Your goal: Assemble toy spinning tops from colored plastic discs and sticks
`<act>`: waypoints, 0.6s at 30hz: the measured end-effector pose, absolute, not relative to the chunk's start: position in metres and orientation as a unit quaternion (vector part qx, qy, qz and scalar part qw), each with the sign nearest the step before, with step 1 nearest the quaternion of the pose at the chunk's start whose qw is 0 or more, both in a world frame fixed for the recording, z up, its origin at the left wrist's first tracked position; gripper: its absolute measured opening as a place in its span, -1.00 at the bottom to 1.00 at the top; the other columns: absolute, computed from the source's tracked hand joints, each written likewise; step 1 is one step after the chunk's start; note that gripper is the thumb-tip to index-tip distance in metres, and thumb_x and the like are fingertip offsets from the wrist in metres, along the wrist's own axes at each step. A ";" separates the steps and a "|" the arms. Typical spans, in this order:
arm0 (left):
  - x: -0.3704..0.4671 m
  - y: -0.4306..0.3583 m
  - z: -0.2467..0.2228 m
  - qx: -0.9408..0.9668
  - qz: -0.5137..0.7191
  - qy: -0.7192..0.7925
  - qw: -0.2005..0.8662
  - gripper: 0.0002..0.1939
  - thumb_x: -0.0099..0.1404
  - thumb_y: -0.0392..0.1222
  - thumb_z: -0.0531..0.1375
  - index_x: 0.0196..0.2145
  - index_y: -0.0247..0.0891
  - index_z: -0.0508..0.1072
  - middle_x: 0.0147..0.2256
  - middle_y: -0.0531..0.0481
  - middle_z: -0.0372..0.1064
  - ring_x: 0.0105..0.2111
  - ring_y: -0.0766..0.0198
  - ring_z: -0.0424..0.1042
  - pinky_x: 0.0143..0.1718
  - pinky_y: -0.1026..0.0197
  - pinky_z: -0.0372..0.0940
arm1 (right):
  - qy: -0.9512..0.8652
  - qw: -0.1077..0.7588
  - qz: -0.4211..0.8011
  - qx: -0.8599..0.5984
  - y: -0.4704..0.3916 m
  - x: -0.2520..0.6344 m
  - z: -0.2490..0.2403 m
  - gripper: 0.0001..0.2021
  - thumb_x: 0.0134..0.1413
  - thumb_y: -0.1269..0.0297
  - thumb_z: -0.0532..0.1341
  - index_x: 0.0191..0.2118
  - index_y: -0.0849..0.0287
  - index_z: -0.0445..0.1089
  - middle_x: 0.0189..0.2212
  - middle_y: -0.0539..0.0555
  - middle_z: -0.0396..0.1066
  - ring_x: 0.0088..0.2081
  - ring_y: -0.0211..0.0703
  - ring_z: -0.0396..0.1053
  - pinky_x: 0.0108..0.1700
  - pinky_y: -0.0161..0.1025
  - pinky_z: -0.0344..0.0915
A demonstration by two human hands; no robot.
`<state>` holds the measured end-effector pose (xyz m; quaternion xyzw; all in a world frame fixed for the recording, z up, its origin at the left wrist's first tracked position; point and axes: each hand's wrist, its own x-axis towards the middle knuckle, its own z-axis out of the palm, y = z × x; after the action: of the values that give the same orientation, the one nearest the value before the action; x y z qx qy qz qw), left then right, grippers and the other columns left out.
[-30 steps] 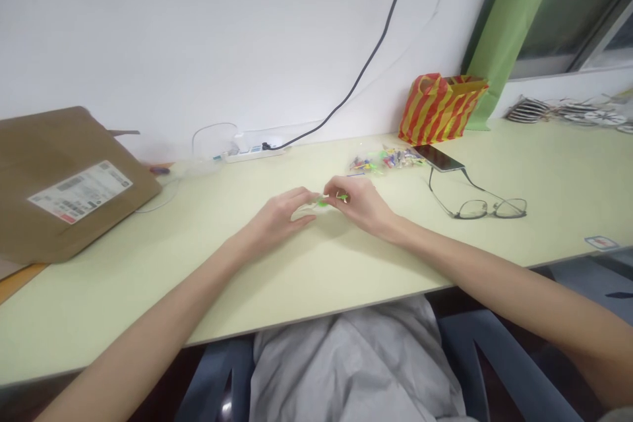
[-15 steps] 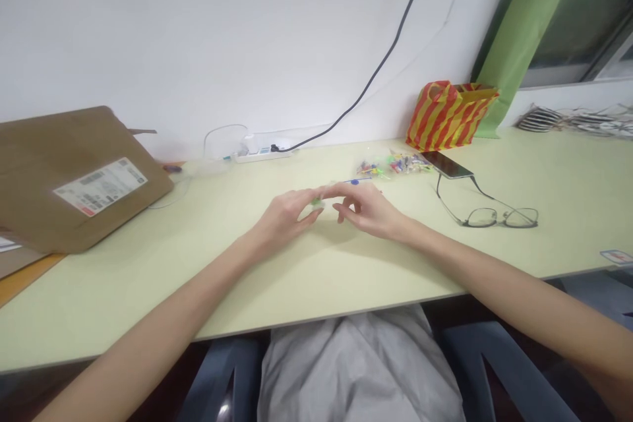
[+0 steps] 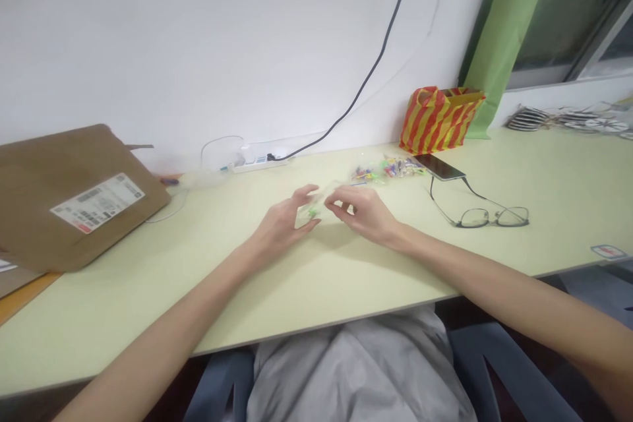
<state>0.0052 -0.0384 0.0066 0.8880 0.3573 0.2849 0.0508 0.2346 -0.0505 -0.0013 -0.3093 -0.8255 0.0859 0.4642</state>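
A small clear plastic bag with a bit of bright green (image 3: 312,211) in it is between my hands, above the pale green table (image 3: 277,290). The fingers of my right hand (image 3: 363,211) pinch the bag's edge. Thumb and fingers of my left hand (image 3: 283,219) are spread apart around the bag's left side, next to the green part. Just behind my right hand lie clear bags of small colourful pieces (image 3: 388,169).
A brown cardboard parcel (image 3: 30,198) stands at the left. Along the wall are a power strip (image 3: 257,163) and a red-yellow striped bag (image 3: 440,120). A phone (image 3: 440,167) and glasses (image 3: 494,217) lie at the right, with striped discs (image 3: 528,118) farther back.
My left hand's fingers have opened wider, and the green piece shows more clearly between the hands. My right hand's fingers have closed into a pinch. The view has shifted slightly.
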 end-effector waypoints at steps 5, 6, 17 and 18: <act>0.005 -0.038 0.010 0.866 0.311 0.388 0.059 -0.45 0.35 -0.05 0.21 0.22 -0.04 0.12 -0.03 -0.02 0.52 -0.15 0.15 0.56 -0.12 0.16 0.37 | -0.811 0.525 0.065 -0.248 -0.056 0.232 0.004 -0.85 0.34 0.34 0.11 -0.21 0.11 0.43 -0.16 0.14 0.48 -0.17 -0.16 0.45 -0.20 -0.23 0.39; 0.005 -0.039 0.010 0.861 0.321 0.390 0.061 -0.50 0.35 -0.06 0.20 0.18 -0.05 0.16 -0.05 0.00 0.53 -0.17 0.17 0.56 -0.11 0.16 0.37 | -0.809 0.534 0.053 -0.242 -0.057 0.231 0.005 -0.86 0.34 0.34 0.11 -0.21 0.10 0.43 -0.14 0.15 0.47 -0.13 -0.14 0.45 -0.14 -0.20 0.39; -0.010 -0.021 0.005 0.849 0.293 0.439 -0.028 -0.70 0.43 -0.09 0.04 0.09 -0.06 0.27 -0.17 0.00 0.54 -0.25 0.11 0.56 -0.22 0.17 0.33 | -0.799 0.456 0.043 -0.391 -0.033 0.284 0.040 -0.89 0.24 0.32 0.15 -0.20 0.14 0.43 -0.32 0.07 0.44 -0.37 -0.19 0.35 -0.32 -0.24 0.25; -0.014 -0.018 0.004 0.850 0.285 0.441 -0.035 -0.71 0.43 -0.09 0.04 0.08 -0.05 0.28 -0.17 -0.01 0.54 -0.25 0.10 0.55 -0.22 0.17 0.33 | -0.830 0.371 0.073 -0.409 -0.031 0.297 0.045 -0.89 0.21 0.27 0.20 -0.27 0.14 0.45 -0.39 0.03 0.44 -0.40 -0.20 0.34 -0.37 -0.27 0.21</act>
<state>-0.0136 -0.0180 0.0045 0.8502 0.4415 0.2848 -0.0349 0.2971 -0.0307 0.0450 -0.4087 -0.8305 0.0727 0.3714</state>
